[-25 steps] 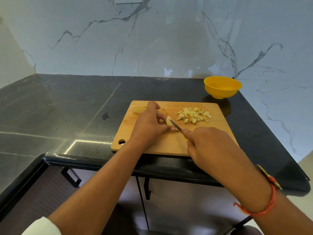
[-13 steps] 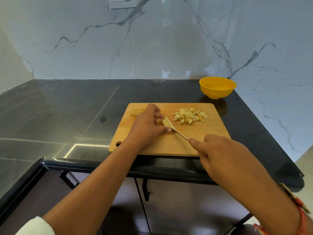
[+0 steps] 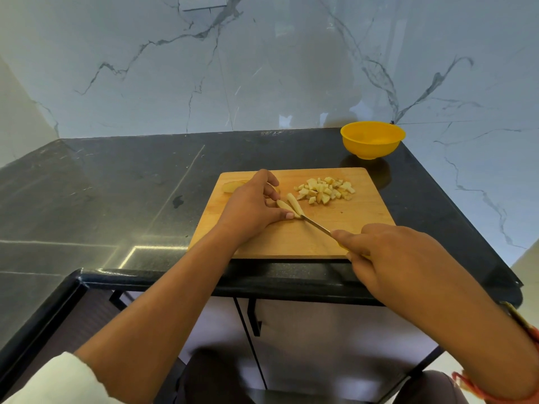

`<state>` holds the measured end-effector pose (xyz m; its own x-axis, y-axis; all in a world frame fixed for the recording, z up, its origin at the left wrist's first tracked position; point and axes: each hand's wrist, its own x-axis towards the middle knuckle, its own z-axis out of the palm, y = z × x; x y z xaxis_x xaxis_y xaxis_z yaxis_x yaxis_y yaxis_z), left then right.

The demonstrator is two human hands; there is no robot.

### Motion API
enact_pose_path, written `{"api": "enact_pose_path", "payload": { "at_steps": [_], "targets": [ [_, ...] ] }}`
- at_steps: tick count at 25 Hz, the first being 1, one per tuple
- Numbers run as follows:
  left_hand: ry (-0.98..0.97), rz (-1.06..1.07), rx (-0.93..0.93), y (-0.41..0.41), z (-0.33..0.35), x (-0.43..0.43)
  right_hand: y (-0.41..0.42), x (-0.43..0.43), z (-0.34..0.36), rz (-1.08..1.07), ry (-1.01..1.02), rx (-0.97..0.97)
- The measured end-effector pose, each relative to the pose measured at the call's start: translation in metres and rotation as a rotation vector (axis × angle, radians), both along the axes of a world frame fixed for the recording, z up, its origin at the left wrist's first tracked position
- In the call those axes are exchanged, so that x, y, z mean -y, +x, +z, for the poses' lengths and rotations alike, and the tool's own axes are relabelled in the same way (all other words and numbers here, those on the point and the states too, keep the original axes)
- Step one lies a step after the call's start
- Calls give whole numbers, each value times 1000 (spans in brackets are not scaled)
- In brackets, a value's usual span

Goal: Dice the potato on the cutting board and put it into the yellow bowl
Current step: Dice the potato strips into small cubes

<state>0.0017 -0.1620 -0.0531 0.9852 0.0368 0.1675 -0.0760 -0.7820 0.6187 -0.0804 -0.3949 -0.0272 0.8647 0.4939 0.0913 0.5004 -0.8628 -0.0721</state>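
Head cam: the rectangular wooden cutting board [image 3: 350,228] sits at the front edge of the black stone tabletop [image 3: 116,185], toward its right end. The left hand [image 3: 250,208] pinches two pale peeled potato strips [image 3: 294,204] mid-board, and their long axis runs diagonally, far-left to near-right. The right hand [image 3: 388,252] is wrapped round a small yellow-handled knife [image 3: 316,225]. The knife tip is at the strips' near ends and it lies on roughly the same diagonal. The pile of diced potato cubes [image 3: 325,189] is just beyond, and the round yellow bowl [image 3: 372,139] is at the far right corner.
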Motion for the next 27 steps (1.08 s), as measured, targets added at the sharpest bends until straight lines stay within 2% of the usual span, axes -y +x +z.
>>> {"api": "enact_pose_path", "payload": {
  "at_steps": [10, 18, 21, 24, 27],
  "targets": [
    [116, 5, 3, -5, 1, -12, -1, 8, -11, -16, 61, 52],
    [239, 196, 81, -12, -1, -37, 10, -6, -29, -100, 335, 131],
    [288, 102, 169, -6, -1, -19, 14, -12, -32, -157, 408, 142],
    [349, -77, 154, 5, 1, 11, 15, -13, -33, -201, 454, 139],
    [368, -125, 157, 14, -3, 21, 12, -13, -33, -195, 466, 145]
  ]
}}
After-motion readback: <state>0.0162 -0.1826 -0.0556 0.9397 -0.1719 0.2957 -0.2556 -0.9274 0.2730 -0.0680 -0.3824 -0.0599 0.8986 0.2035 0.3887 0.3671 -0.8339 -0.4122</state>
